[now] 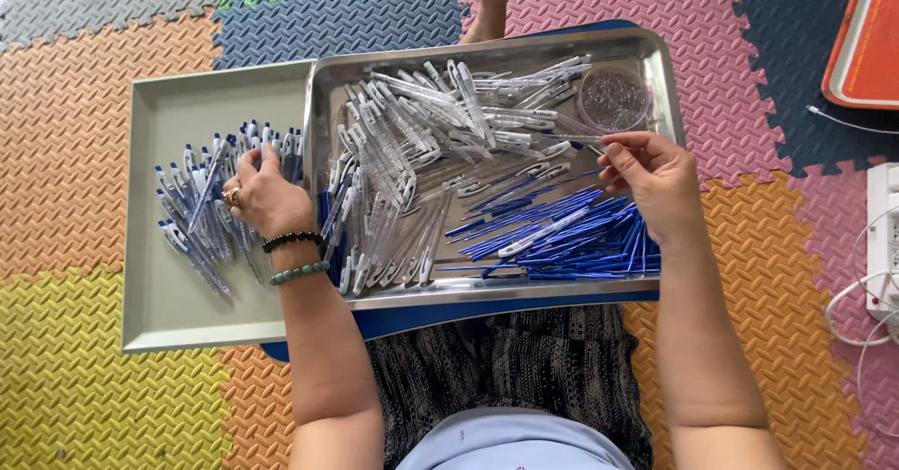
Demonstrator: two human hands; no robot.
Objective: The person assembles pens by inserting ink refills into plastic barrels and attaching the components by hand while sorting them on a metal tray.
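Observation:
My left hand [262,194] rests palm down on a pile of finished blue-and-white pens [201,212] in the grey tray [159,311] at the left; whether it grips one I cannot tell. My right hand [655,180] hovers over the steel tray [487,294], fingertips pinched together near a clear pen barrel by the small round dish of springs [613,98]. Clear pen barrels [412,142] fill the steel tray's left and back. Blue ink refills [571,236] lie at its front right.
Coloured foam puzzle mats [75,152] cover the floor. An orange-rimmed object [866,39] sits at the top right. A white power strip with cables [880,255] lies at the right edge. Another person's foot [492,2] shows beyond the steel tray.

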